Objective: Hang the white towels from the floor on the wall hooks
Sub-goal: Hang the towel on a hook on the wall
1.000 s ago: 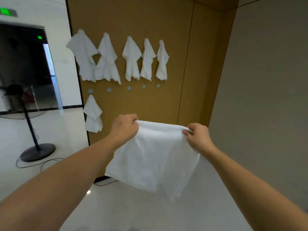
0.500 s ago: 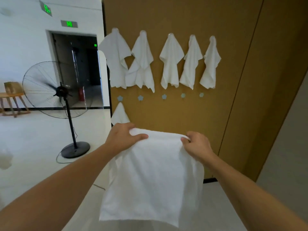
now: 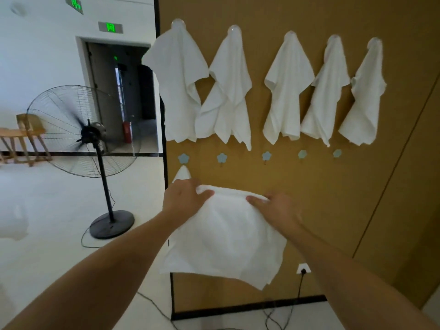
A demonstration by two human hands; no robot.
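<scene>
I hold a white towel (image 3: 226, 239) spread in front of the brown wall panel (image 3: 309, 210). My left hand (image 3: 184, 198) grips its top left edge and my right hand (image 3: 277, 210) grips its top right edge. Several white towels (image 3: 288, 91) hang on the upper row of hooks. Below them runs a row of pale blue flower-shaped hooks (image 3: 221, 158), all bare. One more hung towel (image 3: 182, 173) peeks out just above my left hand, mostly hidden.
A black standing fan (image 3: 92, 139) on a round base stands on the white floor to the left, its cable trailing. A wall socket (image 3: 303, 269) with a plugged black cord sits low on the panel. A wooden chair (image 3: 23, 136) stands far left near a dark doorway.
I have come closer to the wall and the view has swung left. The towel rose toward the lower hook row, and my hands moved nearer together on its top edge.
</scene>
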